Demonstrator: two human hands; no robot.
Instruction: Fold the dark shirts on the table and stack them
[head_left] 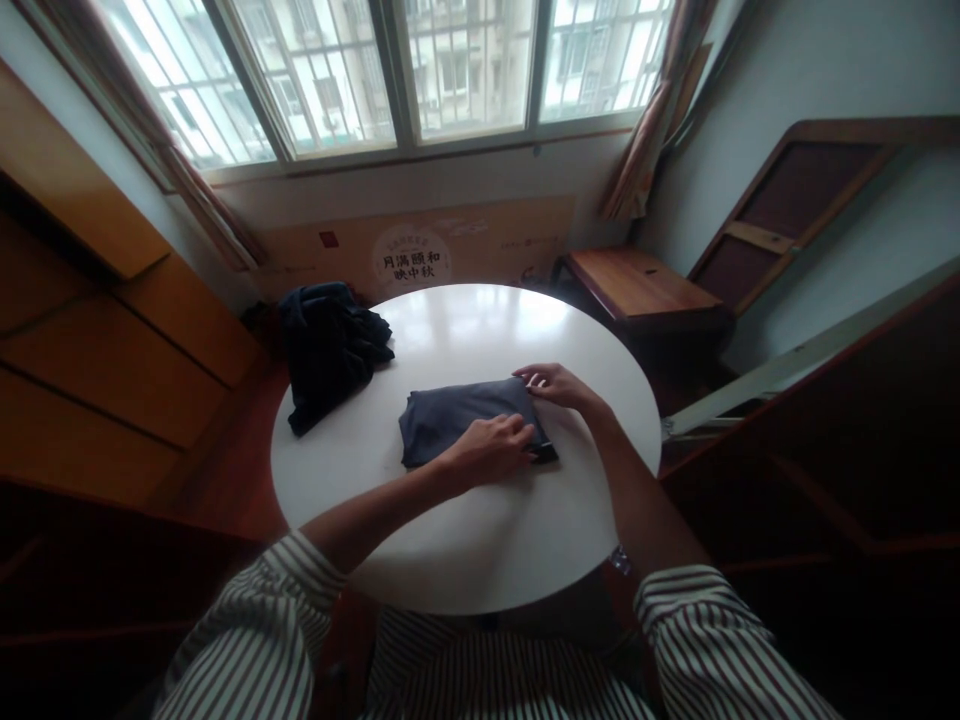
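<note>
A folded dark grey-blue garment [442, 420] lies flat near the middle of the round white table [450, 570]; its exact kind is hidden by the folding. Across its near right part rests my left hand [495, 442], fingers bent and closed on the cloth near a black strip at the right end. My right hand [553, 385] is at the far right corner, its fingertips pinching the edge. Some of the garment's right side is covered by my hands.
A crumpled black garment [330, 345] lies at the table's left edge, partly hanging over. A wooden stool [637, 280] stands behind to the right. Orange-brown cabinets [90, 390] line the left side. A printed cardboard panel [480, 240] leans below the window.
</note>
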